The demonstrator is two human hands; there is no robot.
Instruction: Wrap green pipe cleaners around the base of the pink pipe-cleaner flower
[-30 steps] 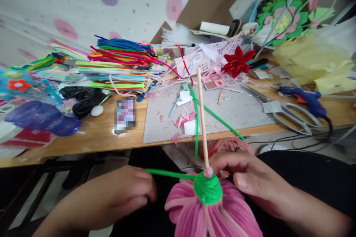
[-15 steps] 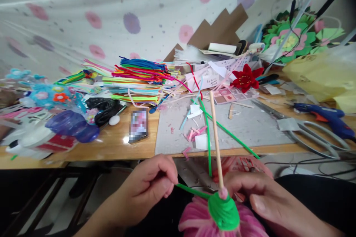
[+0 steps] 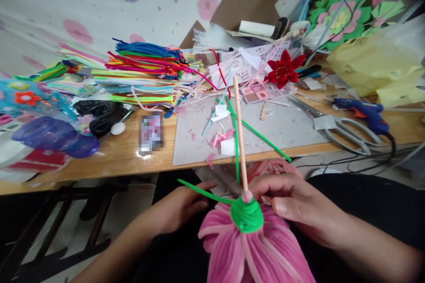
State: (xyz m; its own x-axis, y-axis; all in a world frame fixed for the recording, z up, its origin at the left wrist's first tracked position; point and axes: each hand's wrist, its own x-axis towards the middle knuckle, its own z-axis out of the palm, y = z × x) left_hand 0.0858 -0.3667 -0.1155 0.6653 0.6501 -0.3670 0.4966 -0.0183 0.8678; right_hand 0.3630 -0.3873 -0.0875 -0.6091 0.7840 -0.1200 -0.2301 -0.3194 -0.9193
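A large pink pipe-cleaner flower [image 3: 229, 247] hangs petals-down in front of my lap. Green pipe cleaner [image 3: 246, 216] wraps its base, and one loose end [image 3: 199, 191] sticks out to the left. From the base a pale wooden stick [image 3: 240, 137] rises, with a small pink lump at its foot. My right hand [image 3: 299, 203] grips the flower beside the green wrap; some fingertips are hidden behind it. To the left, my left hand [image 3: 181, 208] has its fingers apart behind the loose green end, near the petals and holding nothing.
A grey cutting mat [image 3: 189, 141] bears green pipe cleaners [image 3: 265, 137] and pink offcuts [image 3: 221, 138]. Large scissors [image 3: 345, 130] and a blue glue gun [image 3: 361, 110] lie right. Pipe-cleaner bundles [image 3: 142, 70], a phone-like pixelated object [image 3: 151, 132] and a purple bottle [image 3: 55, 137] sit left.
My left hand has let go of the green pipe cleaner's end and dropped back behind it. The flower shows more fully, still in my right hand. The camera view has shifted.
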